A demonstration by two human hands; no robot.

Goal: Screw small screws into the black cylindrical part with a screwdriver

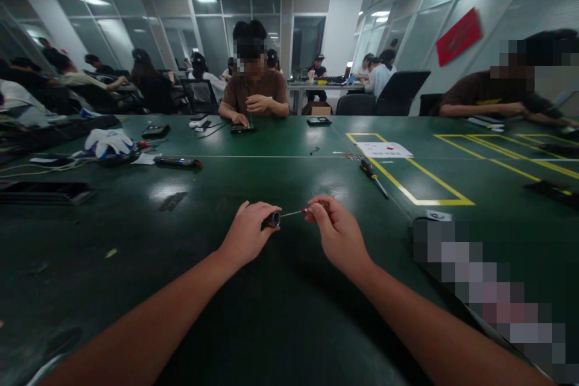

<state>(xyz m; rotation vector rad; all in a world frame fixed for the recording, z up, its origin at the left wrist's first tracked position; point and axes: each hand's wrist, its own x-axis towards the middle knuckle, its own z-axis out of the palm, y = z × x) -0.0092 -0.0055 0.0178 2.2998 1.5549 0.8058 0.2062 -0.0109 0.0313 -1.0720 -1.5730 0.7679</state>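
My left hand point(248, 230) is closed around a short dark cylinder point(274, 219) whose round, hollow-looking end faces right. Its kind I cannot make out. Between the thumb and fingers of my right hand point(337, 229) is a thin screwdriver point(293, 213), its slim metal shaft pointing left and a bit of red showing at the handle. The shaft's tip is at or just behind the cylinder's rim; whether they touch I cannot tell. Both hands are raised over the green table point(217, 338), close together.
A yellow-and-black screwdriver point(373, 177) lies beyond my right hand, near yellow tape outlines point(446, 201) and a white sheet point(384, 149). Farther left are a dark pen-shaped tool point(177, 161), white-and-blue gloves point(108, 143) and a dark flat case point(47, 192). A co-worker point(256, 93) sits opposite.
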